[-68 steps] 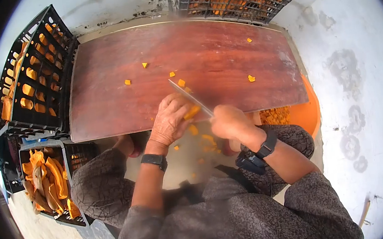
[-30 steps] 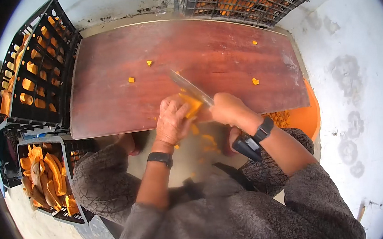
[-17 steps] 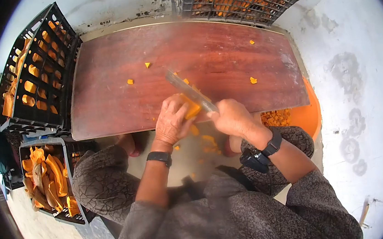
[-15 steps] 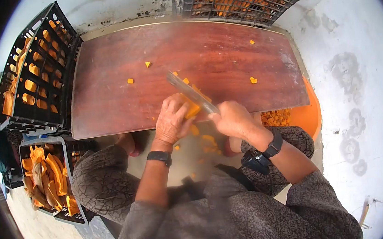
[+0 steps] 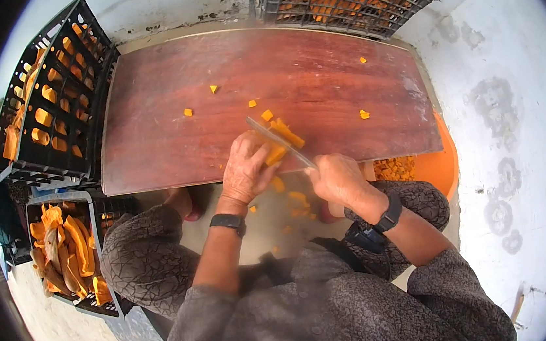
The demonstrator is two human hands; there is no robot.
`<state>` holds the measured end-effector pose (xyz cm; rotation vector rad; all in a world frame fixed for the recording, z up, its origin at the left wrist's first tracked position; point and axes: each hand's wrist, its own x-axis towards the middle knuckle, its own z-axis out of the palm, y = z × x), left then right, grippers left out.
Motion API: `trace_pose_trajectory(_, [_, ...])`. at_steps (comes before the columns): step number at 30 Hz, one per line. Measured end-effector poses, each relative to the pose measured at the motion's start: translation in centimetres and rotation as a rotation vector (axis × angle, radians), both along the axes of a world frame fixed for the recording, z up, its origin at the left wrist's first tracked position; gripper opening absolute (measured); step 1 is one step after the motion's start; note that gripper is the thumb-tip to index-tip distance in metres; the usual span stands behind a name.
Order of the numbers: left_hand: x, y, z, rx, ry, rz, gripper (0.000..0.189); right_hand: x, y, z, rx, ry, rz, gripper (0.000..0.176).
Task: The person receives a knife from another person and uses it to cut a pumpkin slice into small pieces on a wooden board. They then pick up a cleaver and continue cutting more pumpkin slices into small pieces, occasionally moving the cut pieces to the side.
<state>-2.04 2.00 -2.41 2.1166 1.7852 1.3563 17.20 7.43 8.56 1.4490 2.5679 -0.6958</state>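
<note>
Far left: a black crate (image 5: 49, 100) of orange chunks leans at the board's end; a lower crate (image 5: 64, 256) holds orange strips.
Surface: reddish wooden board (image 5: 166, 154), a few orange bits scattered on it.
Left hand (image 5: 246, 170): curled, pinning an orange piece (image 5: 276, 154) at the near edge.
Right hand (image 5: 336, 177): closed round the knife (image 5: 277, 140), blade against the piece.
Right: orange basin (image 5: 433, 161); pale stained floor (image 5: 511, 115).

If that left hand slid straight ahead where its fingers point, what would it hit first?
The left hand holds the orange piece; straight past that it would likely meet the knife lying across its path, though depth is unclear.
</note>
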Motion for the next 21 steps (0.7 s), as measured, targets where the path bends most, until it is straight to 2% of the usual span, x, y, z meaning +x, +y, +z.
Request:
trace_pose_trajectory(6, [0.5, -0.3, -0.1, -0.077, 0.031, 0.087, 0.041, -0.4, -0.1, -0.4, 0.037, -0.073, 0.018, 0.029])
trace_pose_trajectory(8, [0.4, -0.3, 0.1, -0.027, 0.115, 0.113, 0.041, -0.2, 0.1, -1.3, 0.045, -0.051, 0.045, 0.029])
trace_pose_trajectory(12, [0.5, -0.3, 0.2, 0.024, 0.122, 0.145, 0.043, -0.5, 0.3, -2.0, 0.034, -0.068, 0.033, 0.028])
trace_pose_trajectory(21, [0.4, -0.3, 0.3, -0.025, -0.046, 0.162, 0.046, -1.3, 0.4, -0.2, -0.001, -0.125, 0.057, 0.026])
